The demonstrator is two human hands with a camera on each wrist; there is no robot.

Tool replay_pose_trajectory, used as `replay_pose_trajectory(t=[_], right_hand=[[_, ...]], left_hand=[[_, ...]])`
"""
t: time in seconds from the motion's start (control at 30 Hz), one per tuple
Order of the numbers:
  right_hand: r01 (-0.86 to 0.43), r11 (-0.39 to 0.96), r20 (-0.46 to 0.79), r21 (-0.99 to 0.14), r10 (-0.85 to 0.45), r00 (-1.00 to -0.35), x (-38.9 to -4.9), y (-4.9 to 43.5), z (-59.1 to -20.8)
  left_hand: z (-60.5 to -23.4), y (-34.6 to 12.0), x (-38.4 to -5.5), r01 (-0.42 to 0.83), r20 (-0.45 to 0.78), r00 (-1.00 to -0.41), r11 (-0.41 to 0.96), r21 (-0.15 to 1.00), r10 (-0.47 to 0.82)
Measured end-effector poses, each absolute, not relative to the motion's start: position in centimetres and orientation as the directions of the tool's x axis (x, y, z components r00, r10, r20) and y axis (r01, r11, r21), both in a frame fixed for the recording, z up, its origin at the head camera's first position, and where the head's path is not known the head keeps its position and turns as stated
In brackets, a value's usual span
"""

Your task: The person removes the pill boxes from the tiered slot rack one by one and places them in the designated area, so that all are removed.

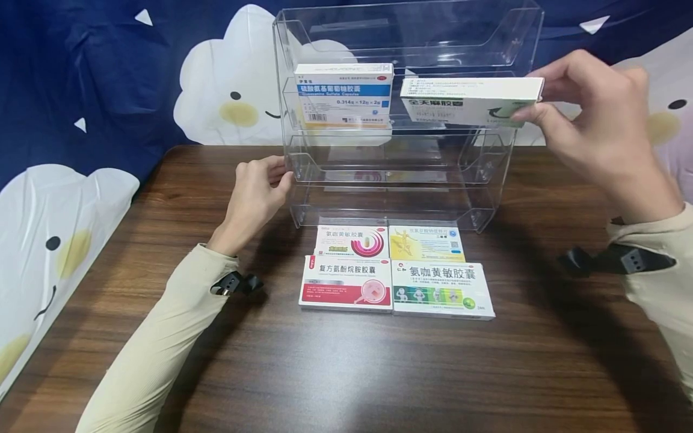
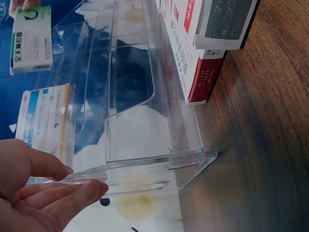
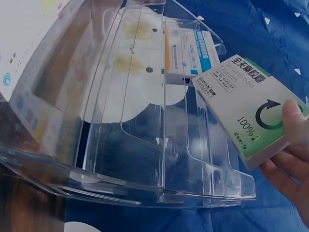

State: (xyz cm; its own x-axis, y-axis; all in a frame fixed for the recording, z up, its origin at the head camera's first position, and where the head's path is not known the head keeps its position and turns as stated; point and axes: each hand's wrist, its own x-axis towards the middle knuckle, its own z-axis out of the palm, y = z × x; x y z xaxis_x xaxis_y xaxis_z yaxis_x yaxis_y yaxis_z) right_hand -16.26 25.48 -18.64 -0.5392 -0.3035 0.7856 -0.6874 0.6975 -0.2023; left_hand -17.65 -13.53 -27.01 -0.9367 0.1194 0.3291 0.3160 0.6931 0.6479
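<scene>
My right hand (image 1: 601,129) pinches the right end of a white-and-green medicine box (image 1: 449,107), thumb on the front and fingers behind. That box is held in front of the upper part of a clear plastic tiered rack (image 1: 397,175), to the right of a blue-and-white medicine box (image 1: 343,99) standing on one of the tiers. At the rack's left side is my left hand (image 1: 251,195). The left wrist view shows its thumb and fingers (image 2: 89,191) gripping the edge of the clear side panel (image 2: 140,166) between them.
In front of the rack, on the dark wooden table (image 1: 260,367), lie a pink-and-white box (image 1: 346,243), a yellow-and-white box (image 1: 425,243), a red-and-white box (image 1: 346,282) and a white box with a green strip (image 1: 444,291). A blue cloth with clouds (image 1: 124,72) hangs behind.
</scene>
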Motion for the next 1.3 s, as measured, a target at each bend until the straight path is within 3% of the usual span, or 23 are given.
replay_pose_trajectory(t=[0.23,0.43,0.77,1.1,1.3], right_hand=[[-0.701,0.638,0.772,-0.317,-0.256,-0.582,-14.6,25.8,-20.0],[-0.69,0.498,0.748,-0.525,-0.117,-0.654,-13.7,26.1,-21.9],[-0.665,0.424,0.726,-0.615,-0.025,-0.687,-12.0,26.8,-25.2],[-0.467,0.36,0.523,-0.807,0.07,-0.849,-9.3,28.1,-28.0],[-0.376,0.301,0.414,-0.877,0.072,-0.908,-7.9,28.5,-29.1]], left_hand=[[-27.0,-13.5,-17.6,0.319,0.334,-0.935,0.691,0.648,0.118],[-27.1,-13.5,-17.6,0.333,0.343,-0.931,0.679,0.655,0.125],[-27.1,-13.6,-17.7,0.337,0.354,-0.927,0.685,0.646,0.122],[-27.1,-13.4,-17.8,0.324,0.339,-0.933,0.683,0.655,0.118],[-27.1,-13.6,-17.7,0.323,0.34,-0.933,0.689,0.648,0.117]])
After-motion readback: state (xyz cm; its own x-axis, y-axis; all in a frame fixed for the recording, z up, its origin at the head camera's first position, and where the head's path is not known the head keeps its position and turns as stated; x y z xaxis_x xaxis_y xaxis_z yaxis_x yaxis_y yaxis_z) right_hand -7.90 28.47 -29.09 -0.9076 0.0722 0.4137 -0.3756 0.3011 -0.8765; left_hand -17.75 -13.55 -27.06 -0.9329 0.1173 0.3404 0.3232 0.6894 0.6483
